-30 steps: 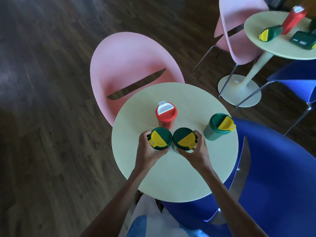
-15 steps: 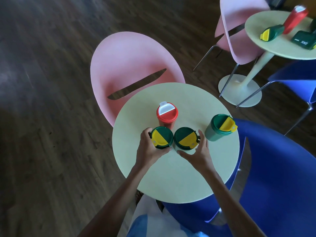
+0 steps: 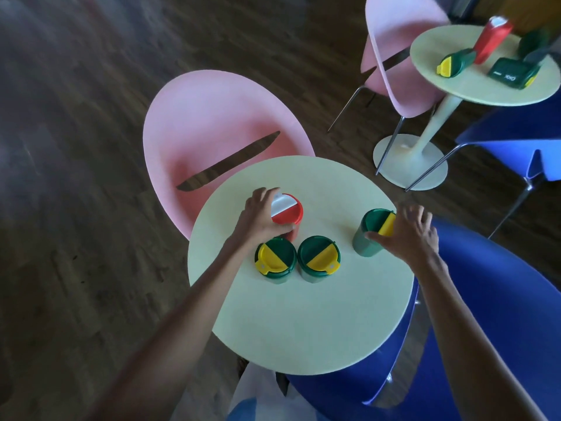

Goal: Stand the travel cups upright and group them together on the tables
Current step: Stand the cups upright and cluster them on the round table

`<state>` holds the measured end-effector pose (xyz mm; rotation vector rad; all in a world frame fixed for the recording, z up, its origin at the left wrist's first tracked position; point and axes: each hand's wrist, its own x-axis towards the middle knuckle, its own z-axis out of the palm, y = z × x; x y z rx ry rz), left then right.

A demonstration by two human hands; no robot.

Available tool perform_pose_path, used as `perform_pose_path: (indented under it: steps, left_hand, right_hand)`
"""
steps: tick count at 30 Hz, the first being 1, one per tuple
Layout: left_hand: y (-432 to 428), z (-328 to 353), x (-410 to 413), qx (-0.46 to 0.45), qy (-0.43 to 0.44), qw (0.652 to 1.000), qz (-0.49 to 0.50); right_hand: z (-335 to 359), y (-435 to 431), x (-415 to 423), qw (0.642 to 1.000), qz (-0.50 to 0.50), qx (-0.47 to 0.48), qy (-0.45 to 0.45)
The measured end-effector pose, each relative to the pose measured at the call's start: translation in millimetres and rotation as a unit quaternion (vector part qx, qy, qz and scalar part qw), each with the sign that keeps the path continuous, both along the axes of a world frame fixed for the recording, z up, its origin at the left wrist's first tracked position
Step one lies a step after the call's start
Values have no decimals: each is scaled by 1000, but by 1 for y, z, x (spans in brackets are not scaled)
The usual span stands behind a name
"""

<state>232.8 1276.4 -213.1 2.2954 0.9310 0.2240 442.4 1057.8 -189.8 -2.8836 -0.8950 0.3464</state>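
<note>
On the near table [image 3: 303,323], the left hand [image 3: 258,217] wraps the red cup [image 3: 288,212] and the right hand [image 3: 406,235] closes on the lone green cup [image 3: 372,233] — likely to pull both toward the touching green pair [image 3: 297,259].

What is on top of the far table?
On the far table: a red cup standing, two green cups lying down, another green one partly hidden behind.

Café or canteen seating area showing itself, small round pale tables [image 3: 303,323] on pedestal bases standing over dark wood flooring [image 3: 76,238], moulded pink chairs [image 3: 212,123] and blue chairs [image 3: 485,314] sitting around them, lidded travel cups [image 3: 318,258] resting on both tabletops
</note>
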Motion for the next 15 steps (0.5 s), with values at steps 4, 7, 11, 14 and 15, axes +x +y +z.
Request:
perform_pose_path:
  steps: [4,7,11,14,15]
  left_hand:
    - [9,-4,15,-53,58,996,-33]
    - [5,-7,19,-52,43,998,-15]
    - [3,-8,18,-44,31,998,15]
    - [2,-9,18,-42,37,997,52]
    - [2,-10,18,-43,36,996,63]
  right_hand:
    - [-5,15,8,995,2,-28,91]
    - [-4,19,14,994,4,-13,109]
    - [0,33,21,989,80,-26,123]
    - [3,59,17,980,150,-24,125]
    - [4,68,14,977,169,-22,128]
